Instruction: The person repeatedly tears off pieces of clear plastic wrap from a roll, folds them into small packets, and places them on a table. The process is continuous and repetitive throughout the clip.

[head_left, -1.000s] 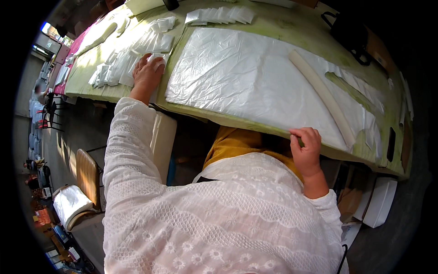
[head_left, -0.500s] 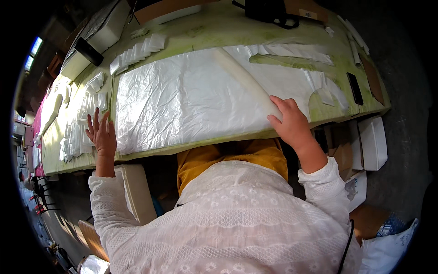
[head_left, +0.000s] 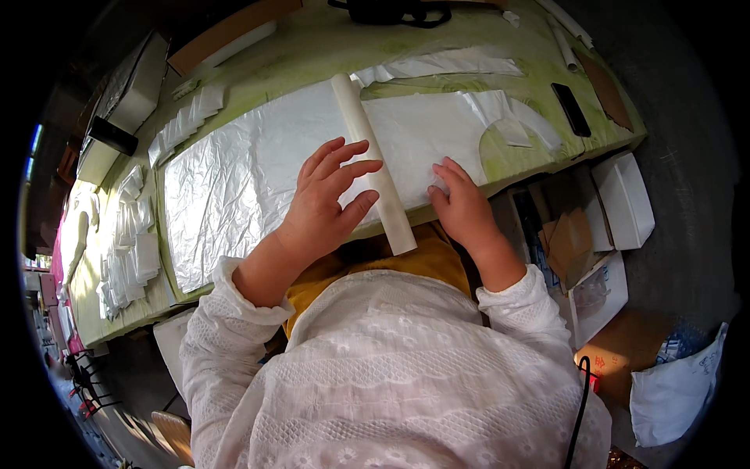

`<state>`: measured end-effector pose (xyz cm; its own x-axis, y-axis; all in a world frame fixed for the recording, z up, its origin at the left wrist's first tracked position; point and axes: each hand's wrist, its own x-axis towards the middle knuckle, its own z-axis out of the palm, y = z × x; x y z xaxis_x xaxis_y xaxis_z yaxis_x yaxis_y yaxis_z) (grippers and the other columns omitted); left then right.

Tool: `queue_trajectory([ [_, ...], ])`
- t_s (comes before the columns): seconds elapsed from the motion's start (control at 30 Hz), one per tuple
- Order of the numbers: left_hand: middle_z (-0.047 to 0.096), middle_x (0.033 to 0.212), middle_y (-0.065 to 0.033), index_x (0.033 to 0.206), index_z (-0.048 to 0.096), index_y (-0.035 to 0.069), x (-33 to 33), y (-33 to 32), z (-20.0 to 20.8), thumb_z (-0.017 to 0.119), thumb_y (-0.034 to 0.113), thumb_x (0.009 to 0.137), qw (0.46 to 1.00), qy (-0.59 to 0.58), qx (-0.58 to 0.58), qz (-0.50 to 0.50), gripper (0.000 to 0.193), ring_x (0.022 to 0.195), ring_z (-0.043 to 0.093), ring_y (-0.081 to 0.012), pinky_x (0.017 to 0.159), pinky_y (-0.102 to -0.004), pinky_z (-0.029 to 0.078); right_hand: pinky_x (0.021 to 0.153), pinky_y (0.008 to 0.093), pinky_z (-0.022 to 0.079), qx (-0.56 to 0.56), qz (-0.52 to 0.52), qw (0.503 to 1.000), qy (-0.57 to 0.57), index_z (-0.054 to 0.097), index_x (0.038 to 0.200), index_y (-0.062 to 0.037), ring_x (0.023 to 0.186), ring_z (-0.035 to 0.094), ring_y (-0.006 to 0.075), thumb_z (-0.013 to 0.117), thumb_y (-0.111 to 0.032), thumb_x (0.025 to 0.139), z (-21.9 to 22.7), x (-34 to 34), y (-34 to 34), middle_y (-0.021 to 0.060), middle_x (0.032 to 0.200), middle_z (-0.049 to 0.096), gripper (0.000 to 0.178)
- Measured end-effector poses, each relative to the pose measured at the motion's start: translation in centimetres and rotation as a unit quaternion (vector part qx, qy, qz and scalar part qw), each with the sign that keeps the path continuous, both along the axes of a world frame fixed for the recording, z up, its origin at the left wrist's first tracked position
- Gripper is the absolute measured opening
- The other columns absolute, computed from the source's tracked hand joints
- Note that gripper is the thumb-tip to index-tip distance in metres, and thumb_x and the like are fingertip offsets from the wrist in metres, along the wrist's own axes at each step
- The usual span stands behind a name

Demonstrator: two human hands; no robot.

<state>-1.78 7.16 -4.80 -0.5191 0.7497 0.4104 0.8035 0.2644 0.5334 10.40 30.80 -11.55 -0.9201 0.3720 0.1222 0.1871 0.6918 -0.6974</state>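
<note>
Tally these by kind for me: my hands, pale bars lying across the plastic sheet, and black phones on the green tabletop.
Hands: 2, left hand and right hand
Pale bar: 1
Black phone: 1
Total: 4

Roll (head_left: 389,207) plain cream. Plastic sheet (head_left: 226,176) silvery wht on lt, milky on rt. Table (head_left: 312,51) yellowish grn w/ darker mottling. Sm. packets (head_left: 129,266) whitish. Shirt (head_left: 391,359) wht, bands of flowers & lattice. Trousers (head_left: 437,258) mustard yel. Phone (head_left: 571,109) blk; bag (head_left: 383,9) blk too. Cardbd strip (head_left: 605,90) brn.
</note>
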Motion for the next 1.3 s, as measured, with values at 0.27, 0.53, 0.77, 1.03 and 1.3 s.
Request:
queue_trajectory([
  [0.27, 0.066, 0.129, -0.0133, 0.123, 0.069, 0.01, 0.0, 13.7, -2.0, 0.073, 0.027, 0.088, 0.949, -0.231, -0.215, -0.006, 0.039, 0.109, 0.068, -0.033, 0.094, -0.0394, 0.055, 0.077, 0.0301, 0.054, -0.236, 0.022, 0.97, 0.051, 0.07, 0.111, -0.0005, 0.084, 0.071, 0.0196, 0.064, -0.01, 0.098, -0.9, 3.0, -0.3, 0.0132, 0.095, 0.075, 0.018],
  [0.53, 0.075, 0.098, -0.0098, 0.108, 0.073, 0.011, -1.9, 16.6, -5.3, 0.066, 0.03, 0.089, 0.956, -0.141, -0.258, -0.009, 0.028, 0.096, 0.071, -0.0293, 0.085, -0.0406, 0.057, 0.071, 0.0239, 0.051, -0.306, -0.025, 0.948, 0.087, 0.069, 0.114, -0.0003, 0.081, 0.064, 0.0079, 0.063, -0.006, 0.101, -3.2, 6.8, 1.0, 0.0059, 0.095, 0.073, 0.016],
  [0.77, 0.075, 0.095, -0.0076, 0.102, 0.075, 0.011, -2.5, 16.3, -5.1, 0.065, 0.03, 0.085, 0.934, -0.282, -0.219, 0.011, 0.027, 0.089, 0.071, -0.025, 0.081, -0.037, 0.055, 0.07, 0.0242, 0.052, -0.224, 0.009, 0.952, 0.206, 0.07, 0.109, 0.0001, 0.081, 0.066, 0.0107, 0.064, 0.0, 0.097, -3.0, 6.3, 1.9, 0.0074, 0.099, 0.072, 0.013],
  [1.03, 0.075, 0.093, -0.0066, 0.101, 0.075, 0.012, -3.2, 15.9, -5.9, 0.067, 0.032, 0.085, 0.925, -0.345, -0.155, 0.048, 0.028, 0.087, 0.07, -0.024, 0.08, -0.0353, 0.055, 0.088, 0.039, 0.051, 0.048, -0.004, 0.955, 0.293, 0.068, 0.11, -0.0062, 0.095, 0.064, 0.0296, 0.071, -0.001, 0.087, 0.1, 3.5, 3.2, 0.0095, 0.108, 0.07, 0.024],
  [1.3, 0.075, 0.093, -0.0067, 0.099, 0.075, 0.013, -1.7, 16.1, -5.1, 0.066, 0.032, 0.085, 0.93, -0.302, -0.203, 0.055, 0.025, 0.086, 0.071, -0.023, 0.079, -0.0358, 0.055, 0.073, 0.03, 0.053, -0.191, -0.117, 0.964, 0.143, 0.055, 0.128, -0.0014, 0.079, 0.063, 0.0138, 0.075, -0.014, 0.09, -1.3, -0.3, 5.2, 0.0083, 0.098, 0.068, 0.045],
])
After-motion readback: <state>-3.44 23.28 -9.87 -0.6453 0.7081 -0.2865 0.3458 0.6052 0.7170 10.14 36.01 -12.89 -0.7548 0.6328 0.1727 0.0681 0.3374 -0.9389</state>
